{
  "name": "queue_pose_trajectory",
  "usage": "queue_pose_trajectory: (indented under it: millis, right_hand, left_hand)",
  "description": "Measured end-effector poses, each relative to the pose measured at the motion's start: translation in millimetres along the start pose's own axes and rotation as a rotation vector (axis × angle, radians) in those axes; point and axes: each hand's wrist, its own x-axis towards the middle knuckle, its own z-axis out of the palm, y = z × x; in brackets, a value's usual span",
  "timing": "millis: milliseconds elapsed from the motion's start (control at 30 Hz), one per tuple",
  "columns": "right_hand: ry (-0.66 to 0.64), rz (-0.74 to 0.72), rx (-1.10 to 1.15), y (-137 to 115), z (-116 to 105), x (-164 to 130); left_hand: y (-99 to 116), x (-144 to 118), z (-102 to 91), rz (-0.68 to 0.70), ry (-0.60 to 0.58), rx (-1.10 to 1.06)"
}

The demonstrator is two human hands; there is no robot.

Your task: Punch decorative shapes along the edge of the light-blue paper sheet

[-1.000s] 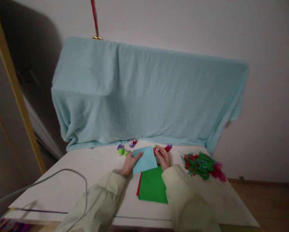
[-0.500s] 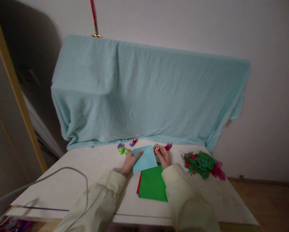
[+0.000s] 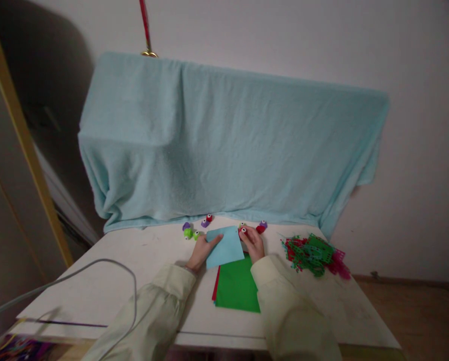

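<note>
My left hand [image 3: 199,253] holds the left edge of a light blue paper sheet [image 3: 225,247], lifted a little over a green sheet [image 3: 237,288] that lies on a red one on the white table [image 3: 96,296]. My right hand [image 3: 253,243] grips a small red punch [image 3: 243,231] pressed at the blue sheet's right edge. Both sleeves are pale cream.
Small purple, green and red punches [image 3: 192,231] sit at the table's back, another [image 3: 262,227] right of my hand. A pile of green and red punched scraps [image 3: 313,255] lies right. A light blue towel [image 3: 224,145] drapes behind. A grey cable [image 3: 77,273] loops left.
</note>
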Motion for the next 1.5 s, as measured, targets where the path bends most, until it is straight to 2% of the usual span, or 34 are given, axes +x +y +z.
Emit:
queue_pose_trajectory:
  millis: [133, 433, 667, 900, 1200, 1500]
  right_hand:
    - [0.019, 0.010, -0.012, -0.2, 0.7, -0.1]
    - [-0.022, 0.104, -0.015, -2.9, 2.7, -2.1]
    - [-0.014, 0.085, 0.015, -1.6, 3.4, -1.6]
    - [-0.077, 0.141, 0.059, 2.7, 4.3, -2.0]
    - [-0.037, 0.198, 0.144, 3.0, 4.8, -3.6]
    - [-0.107, 0.234, 0.115, 10.1, 0.0, -0.4]
  left_hand:
    - [-0.7, -0.8, -0.1, 0.015, -0.023, -0.008]
    - [-4.5, 1.4, 1.1, 0.026, 0.041, 0.003]
    - [-4.5, 1.9, 1.8, 0.033, 0.060, -0.024]
    - [-2.3, 0.3, 2.5, 0.009, 0.085, -0.012]
    - [-3.6, 0.5, 1.4, 0.098, 0.099, 0.067]
    - [1.2, -3.1, 2.3, 0.097, 0.098, 0.034]
